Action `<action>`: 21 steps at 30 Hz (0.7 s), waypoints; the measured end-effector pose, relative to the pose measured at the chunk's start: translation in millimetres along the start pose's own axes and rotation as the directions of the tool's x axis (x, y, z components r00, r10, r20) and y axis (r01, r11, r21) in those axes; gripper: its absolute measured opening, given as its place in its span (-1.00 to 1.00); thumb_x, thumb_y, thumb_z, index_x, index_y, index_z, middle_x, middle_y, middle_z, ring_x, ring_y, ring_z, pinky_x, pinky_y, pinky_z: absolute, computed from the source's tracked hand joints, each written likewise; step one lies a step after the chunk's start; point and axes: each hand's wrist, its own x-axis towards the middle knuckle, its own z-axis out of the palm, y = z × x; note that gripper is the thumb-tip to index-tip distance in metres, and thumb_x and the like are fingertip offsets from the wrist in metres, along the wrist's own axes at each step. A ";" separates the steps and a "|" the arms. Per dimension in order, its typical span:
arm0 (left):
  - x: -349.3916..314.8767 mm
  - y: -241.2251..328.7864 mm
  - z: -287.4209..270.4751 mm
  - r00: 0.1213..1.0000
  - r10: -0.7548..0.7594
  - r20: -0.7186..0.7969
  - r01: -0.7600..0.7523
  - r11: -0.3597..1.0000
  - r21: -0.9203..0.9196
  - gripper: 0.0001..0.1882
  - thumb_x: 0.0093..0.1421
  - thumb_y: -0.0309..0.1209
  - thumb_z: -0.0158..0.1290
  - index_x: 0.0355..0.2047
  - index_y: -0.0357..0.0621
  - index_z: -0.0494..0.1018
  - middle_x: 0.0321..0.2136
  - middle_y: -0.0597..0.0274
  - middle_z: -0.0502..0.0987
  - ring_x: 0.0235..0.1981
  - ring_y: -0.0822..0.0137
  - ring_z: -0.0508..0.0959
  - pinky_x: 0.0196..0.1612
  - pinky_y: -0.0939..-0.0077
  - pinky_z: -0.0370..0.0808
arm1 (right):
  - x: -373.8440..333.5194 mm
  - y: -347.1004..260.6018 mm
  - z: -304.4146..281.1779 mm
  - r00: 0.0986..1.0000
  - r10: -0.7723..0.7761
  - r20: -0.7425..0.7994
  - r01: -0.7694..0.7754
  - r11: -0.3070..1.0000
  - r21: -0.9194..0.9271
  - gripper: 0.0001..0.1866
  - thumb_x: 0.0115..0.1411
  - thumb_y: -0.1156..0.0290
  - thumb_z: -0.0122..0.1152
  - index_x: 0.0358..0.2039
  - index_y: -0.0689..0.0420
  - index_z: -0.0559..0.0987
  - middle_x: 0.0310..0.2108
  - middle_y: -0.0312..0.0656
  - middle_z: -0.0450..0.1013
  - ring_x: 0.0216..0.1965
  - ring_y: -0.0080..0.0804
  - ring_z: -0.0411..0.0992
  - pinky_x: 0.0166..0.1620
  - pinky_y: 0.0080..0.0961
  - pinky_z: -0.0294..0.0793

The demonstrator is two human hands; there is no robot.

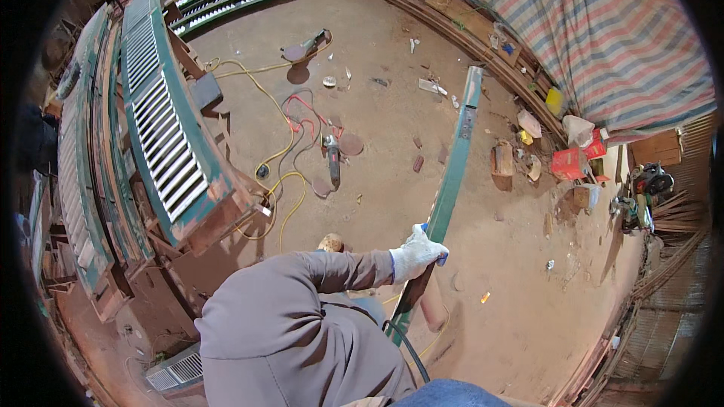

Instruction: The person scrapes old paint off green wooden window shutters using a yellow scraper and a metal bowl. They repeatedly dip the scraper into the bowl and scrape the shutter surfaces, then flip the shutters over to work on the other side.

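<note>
Dusty reddish workshop floor [392,68]. Green louvred wooden shutters [162,136] lean stacked at left, clear of the working space. Long green-painted wooden rail [452,173] rises off the floor toward the person, steadied near its lower end by a white-gloved hand [417,254] wrapped shut round it; which hand, unclear. Angle grinder [332,158] lies cabled mid-floor.

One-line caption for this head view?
A white-gloved hand grips a long green wooden strip above a dusty workshop floor, beside stacked green louvred shutters.
</note>
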 end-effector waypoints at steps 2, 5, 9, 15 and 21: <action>18.2 31.5 1.5 0.997 -0.039 -0.066 0.042 0.998 0.040 -0.08 -0.23 -0.40 0.32 0.17 -0.34 0.16 -0.29 0.03 0.49 -0.27 0.22 0.51 -0.35 0.30 0.52 | 27.1 -22.3 -20.6 1.000 -0.014 0.007 0.014 1.000 -0.005 -0.17 0.39 -0.24 -0.35 0.15 0.30 0.49 0.10 0.26 0.46 0.21 0.07 0.39 0.23 -0.14 0.32; 61.8 71.8 6.3 0.989 0.039 -0.145 -0.054 0.993 -0.102 -0.02 -0.23 -0.39 0.32 0.22 -0.31 0.12 -0.25 -0.01 0.48 -0.26 0.20 0.52 -0.31 0.29 0.53 | 79.5 -51.9 -53.1 0.999 -0.042 0.028 0.043 0.999 -0.025 -0.17 0.39 -0.24 -0.36 0.15 0.30 0.49 0.10 0.26 0.46 0.21 0.08 0.39 0.23 -0.14 0.32; 134.8 117.6 19.8 0.952 0.116 -0.283 -0.144 0.986 -0.080 -0.13 -0.18 -0.45 0.29 0.17 -0.33 0.16 -0.27 0.02 0.46 -0.31 0.21 0.51 -0.38 0.36 0.52 | 160.5 -96.6 -89.9 0.988 -0.122 0.097 0.131 0.988 -0.084 -0.17 0.39 -0.25 -0.36 0.15 0.30 0.49 0.10 0.26 0.46 0.21 0.08 0.39 0.23 -0.14 0.32; 205.7 174.3 34.3 0.923 0.222 -0.315 -0.363 0.778 -0.513 -0.30 -0.13 -0.66 0.21 0.04 -0.29 0.18 -0.36 0.11 0.45 -0.47 0.30 0.50 -0.53 0.39 0.49 | 283.6 -190.3 -155.5 0.943 -0.249 0.219 0.298 0.927 -0.228 -0.17 0.39 -0.25 -0.37 0.15 0.30 0.49 0.10 0.26 0.46 0.22 0.08 0.39 0.24 -0.13 0.31; 225.8 244.8 5.6 0.873 0.185 -0.451 -0.354 0.876 -0.326 -0.74 -0.03 -0.51 0.22 -0.31 -0.06 0.45 -0.47 0.18 0.50 -0.44 0.28 0.53 -0.35 0.29 0.38 | 378.8 -347.1 -193.8 0.864 -0.366 0.347 0.480 0.809 -0.340 -0.17 0.39 -0.25 -0.38 0.15 0.29 0.49 0.09 0.26 0.46 0.22 0.09 0.38 0.24 -0.13 0.31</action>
